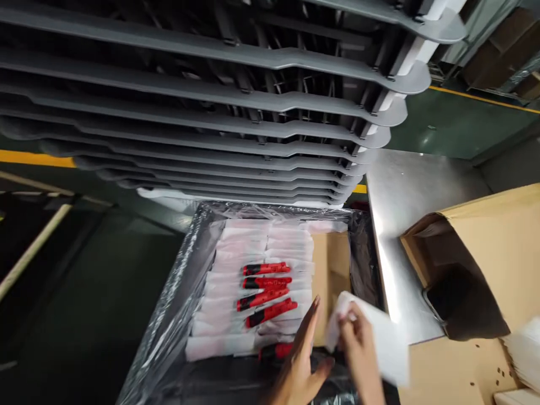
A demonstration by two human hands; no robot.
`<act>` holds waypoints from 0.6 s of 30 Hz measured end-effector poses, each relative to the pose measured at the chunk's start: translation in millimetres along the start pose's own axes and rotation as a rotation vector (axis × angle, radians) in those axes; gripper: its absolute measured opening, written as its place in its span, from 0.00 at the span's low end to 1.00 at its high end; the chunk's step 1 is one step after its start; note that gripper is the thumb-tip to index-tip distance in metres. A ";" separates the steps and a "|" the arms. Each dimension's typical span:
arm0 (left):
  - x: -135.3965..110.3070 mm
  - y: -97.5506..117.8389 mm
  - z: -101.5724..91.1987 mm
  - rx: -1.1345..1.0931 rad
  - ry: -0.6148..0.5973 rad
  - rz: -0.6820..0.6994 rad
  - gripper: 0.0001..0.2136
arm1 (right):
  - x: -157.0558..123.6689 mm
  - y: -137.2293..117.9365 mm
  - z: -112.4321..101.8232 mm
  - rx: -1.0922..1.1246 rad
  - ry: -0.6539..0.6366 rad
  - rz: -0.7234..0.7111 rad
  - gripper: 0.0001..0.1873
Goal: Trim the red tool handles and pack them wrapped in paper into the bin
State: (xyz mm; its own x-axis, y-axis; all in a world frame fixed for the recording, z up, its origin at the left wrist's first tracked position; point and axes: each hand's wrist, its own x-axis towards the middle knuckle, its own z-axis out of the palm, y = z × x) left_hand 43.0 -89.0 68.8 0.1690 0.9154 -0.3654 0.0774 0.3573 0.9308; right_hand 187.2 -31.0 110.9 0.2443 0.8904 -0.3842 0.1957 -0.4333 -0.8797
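The right hand (358,337) has a white wrapper (386,343) pinched between thumb and fingers, the grip closed down on one edge of it, though motion blur hides just how the fingertips sit and whether it is a sheet or a sleeve; the wrapper hangs over the near right part of the plastic-lined box (363,256), its loose part reaching across the right edge; the left hand (300,365) stands beside it at the near end, fingers straight and thumb spread wide, with nothing seen in its grip; four red-and-black tools (272,312) lie crosswise, black ends toward the left edge, on two columns of white packets (230,315) that run from the far edge toward the near one; a fifth tool (276,351) shows just beside the left hand, partly hidden, and I cannot tell whether the two touch; brown cardboard (320,270) shows between the packets and the right edge, beyond which a metal bench (422,169) stands; the wrapper looks very light, limp and perhaps slippery, easily creased, so best taken by a corner or edge; the tools look stiff, smooth and fairly light, best held round the middle of the body.
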 end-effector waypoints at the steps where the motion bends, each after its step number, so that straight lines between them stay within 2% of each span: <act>1: 2.4 0.3 -1.5 -0.077 0.009 -0.035 0.36 | -14.3 8.0 24.0 0.148 -0.113 0.121 0.26; 3: 3.6 -5.3 -13.6 -0.291 0.044 -0.156 0.34 | -29.1 20.7 60.4 0.352 -0.266 0.301 0.29; 6: 3.1 -23.5 -47.4 -0.627 0.182 -0.351 0.29 | -24.0 31.4 83.0 0.403 -0.406 0.366 0.28; 7: 4.4 -29.6 -60.0 -0.710 0.244 -0.396 0.26 | -18.7 33.9 84.0 0.354 -0.414 0.339 0.28; 9: 10.5 -39.5 -83.7 -0.819 0.355 -0.447 0.23 | -7.9 39.4 82.4 0.217 -0.333 0.236 0.25; 11: 20.8 -46.6 -103.6 -0.882 0.416 -0.451 0.22 | -0.6 46.6 82.3 0.114 -0.214 0.157 0.25; 12: 26.9 -50.0 -112.1 -0.909 0.427 -0.447 0.22 | 0.8 50.6 84.6 0.093 -0.208 0.160 0.28; 14: 38.9 -58.0 -126.6 -0.960 0.431 -0.456 0.18 | -1.5 58.6 94.9 0.122 -0.352 0.244 0.33; 16: 49.0 -68.7 -139.1 -1.014 0.437 -0.480 0.15 | -9.3 65.5 111.1 0.201 -0.544 0.361 0.31; 18: 56.0 -80.8 -150.5 -1.088 0.435 -0.510 0.13 | -18.3 70.7 129.3 0.235 -0.583 0.444 0.29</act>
State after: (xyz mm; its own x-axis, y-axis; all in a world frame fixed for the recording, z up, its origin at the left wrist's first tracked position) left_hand -101.7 -38.8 -25.3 0.0079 0.5413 -0.8408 -0.8377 0.4628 0.2901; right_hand 73.8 -59.9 19.4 -0.3005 0.5975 -0.7435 -0.0268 -0.7845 -0.6196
